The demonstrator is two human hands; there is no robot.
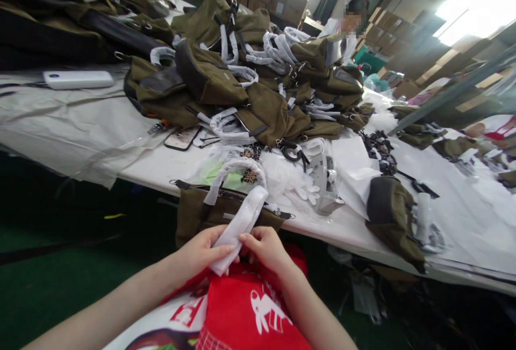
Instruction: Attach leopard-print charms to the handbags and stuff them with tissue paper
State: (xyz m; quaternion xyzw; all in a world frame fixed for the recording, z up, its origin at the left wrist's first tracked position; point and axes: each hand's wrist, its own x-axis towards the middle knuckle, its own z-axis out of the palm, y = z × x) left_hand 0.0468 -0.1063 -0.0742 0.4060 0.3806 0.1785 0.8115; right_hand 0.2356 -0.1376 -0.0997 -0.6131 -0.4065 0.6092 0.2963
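Observation:
An olive bag [189, 213] with dark trim hangs at the table's front edge, just beyond my hands. One of its handles, a white-wrapped handle [246, 211], comes down toward me. My left hand [215, 248] is closed on its lower end, thumb on top. From the right, my right hand [264, 245] pinches the same wrapped handle at its edge; some of its fingers are hidden beneath. A second wrapped handle [229, 164] arches up behind, held by neither hand.
Olive bags [270, 108] are heaped across the white table [105, 145]. A phone [181, 138], a white power bank [78, 79], a metal dispenser [324, 183] and another bag [393, 221] lie around. A person [350, 22] is behind the heap. A metal pole [447, 89] slants at right.

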